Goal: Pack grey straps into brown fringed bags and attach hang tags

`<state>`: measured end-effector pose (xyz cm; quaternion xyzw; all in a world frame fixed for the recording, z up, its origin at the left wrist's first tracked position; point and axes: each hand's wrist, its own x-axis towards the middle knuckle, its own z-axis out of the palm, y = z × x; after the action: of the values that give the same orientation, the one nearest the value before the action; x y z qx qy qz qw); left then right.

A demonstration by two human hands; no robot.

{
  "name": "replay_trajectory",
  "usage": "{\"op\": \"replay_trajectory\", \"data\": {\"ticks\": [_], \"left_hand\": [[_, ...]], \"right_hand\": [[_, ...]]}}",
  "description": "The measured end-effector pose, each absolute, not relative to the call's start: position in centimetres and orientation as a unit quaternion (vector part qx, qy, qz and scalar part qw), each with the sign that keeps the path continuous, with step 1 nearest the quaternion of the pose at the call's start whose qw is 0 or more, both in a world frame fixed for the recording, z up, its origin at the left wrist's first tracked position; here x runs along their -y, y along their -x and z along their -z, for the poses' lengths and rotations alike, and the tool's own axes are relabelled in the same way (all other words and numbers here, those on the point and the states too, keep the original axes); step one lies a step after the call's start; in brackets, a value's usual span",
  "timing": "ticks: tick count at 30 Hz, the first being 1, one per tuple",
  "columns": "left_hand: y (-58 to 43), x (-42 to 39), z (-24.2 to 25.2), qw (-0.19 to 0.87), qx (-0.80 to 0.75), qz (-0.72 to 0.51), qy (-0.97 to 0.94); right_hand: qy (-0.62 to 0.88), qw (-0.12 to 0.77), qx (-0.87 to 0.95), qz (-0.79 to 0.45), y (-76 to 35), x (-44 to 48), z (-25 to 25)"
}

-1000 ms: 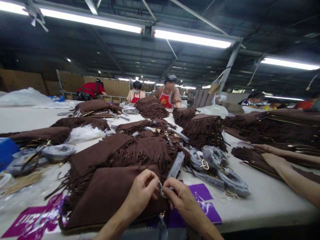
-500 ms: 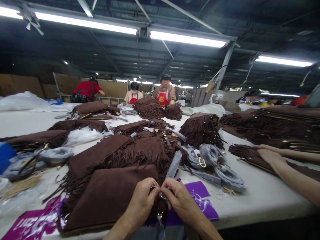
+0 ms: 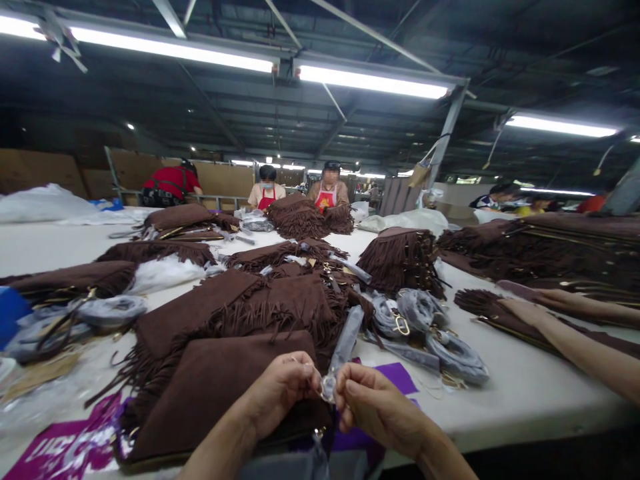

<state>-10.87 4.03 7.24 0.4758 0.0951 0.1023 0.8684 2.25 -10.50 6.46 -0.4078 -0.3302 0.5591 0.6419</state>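
Note:
Both hands meet in front of a brown suede-like fringed bag (image 3: 220, 387) lying nearest me. My left hand (image 3: 285, 390) is closed, its thumb and fingertips pinching the edge of a small metal clasp (image 3: 328, 389). On the other side of that clasp, my right hand (image 3: 367, 403) has its fingers curled and pinched; what lies between them is too small to make out. A strap wrapped in grey film (image 3: 346, 341) runs away from the clasp. Below my hands, a gold-coloured fitting (image 3: 319, 435) with film-wrapped material hangs at the bag's corner.
Wrapped coiled straps (image 3: 457, 357) lie to the right, beside purple plastic (image 3: 397, 378). Fringed bags (image 3: 400, 260) are piled across the white table (image 3: 520, 407). At right, a co-worker's hands (image 3: 530, 313) handle another bag. Magenta printed plastic (image 3: 65, 443) lies at left.
My hands have moved slightly apart, and the metal clasp now shows between them. The co-worker at right now has a flat brown piece at one hand.

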Motion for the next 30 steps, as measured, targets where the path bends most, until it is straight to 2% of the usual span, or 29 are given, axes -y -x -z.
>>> {"op": "replay_trajectory", "data": {"ticks": [3, 8, 13, 17, 19, 21, 23, 26, 30], "left_hand": [[11.0, -4.4, -7.0, 0.893, -0.080, -0.105, -0.431], [11.1, -4.7, -6.6, 0.893, -0.090, -0.116, -0.424], [11.1, -4.9, -6.2, 0.871, -0.157, -0.140, -0.443], [11.0, -4.5, -6.1, 0.841, -0.182, -0.170, -0.481], [11.0, -3.9, -6.3, 0.788, -0.156, -0.174, -0.569], [11.0, -3.3, -6.9, 0.690, -0.111, -0.198, -0.687], [11.3, -3.0, -8.1, 0.569, -0.080, -0.240, -0.783], [12.4, -3.5, -10.4, 0.421, -0.084, -0.288, -0.856], [15.1, -4.8, -13.0, 0.299, -0.122, -0.348, -0.880]], "right_hand": [[0.379, 0.685, 0.257, -0.568, -2.2, 11.4, -6.0], [0.529, 0.692, 0.250, -0.424, -1.4, 10.6, -4.9], [0.621, 0.652, 0.324, -0.292, -0.3, 9.4, -4.5], [0.696, 0.560, 0.397, -0.211, 0.4, 9.4, -5.2], [0.717, 0.503, 0.459, -0.147, 0.3, 9.4, -5.7], [0.715, 0.465, 0.514, -0.092, 0.1, 9.5, -6.0], [0.702, 0.461, 0.531, -0.111, -0.4, 9.7, -6.1], [0.687, 0.486, 0.500, -0.206, -1.1, 10.2, -5.8], [0.672, 0.468, 0.548, -0.171, -1.6, 10.7, -5.3]]}}
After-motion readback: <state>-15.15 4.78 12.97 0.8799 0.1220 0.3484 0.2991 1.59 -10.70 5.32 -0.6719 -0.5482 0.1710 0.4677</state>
